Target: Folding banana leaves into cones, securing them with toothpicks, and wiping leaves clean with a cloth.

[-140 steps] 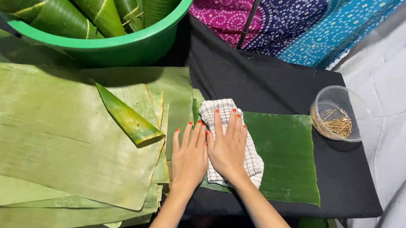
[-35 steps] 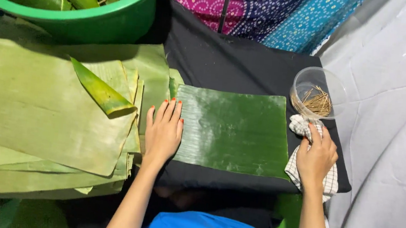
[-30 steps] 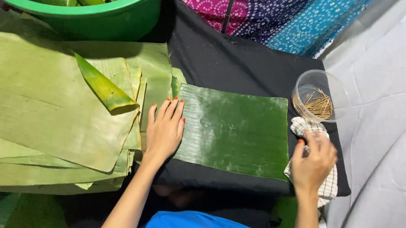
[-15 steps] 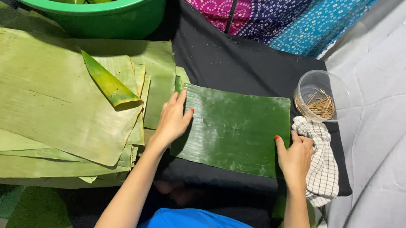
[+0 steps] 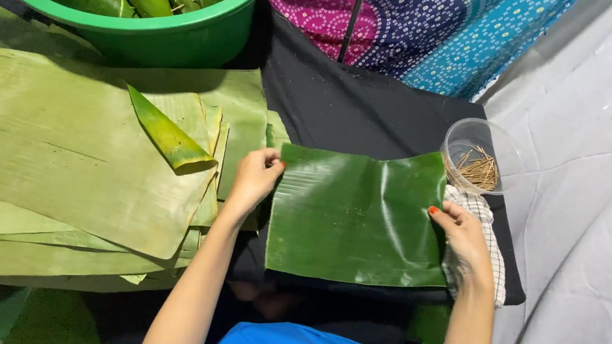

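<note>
Both hands moved to leaf edges since 0.5 s ago: left hand [image 5: 254, 178] pinches banana leaf [image 5: 357, 218] left edge, right hand [image 5: 462, 236] grips right edge; checked cloth [image 5: 494, 242] under R wrist.

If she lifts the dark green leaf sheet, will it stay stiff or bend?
The leaf sheet probably bends: its top edge already ripples between the left hand and right hand. It looks thin, likely light. Its glossy surface may be slippery.
</note>
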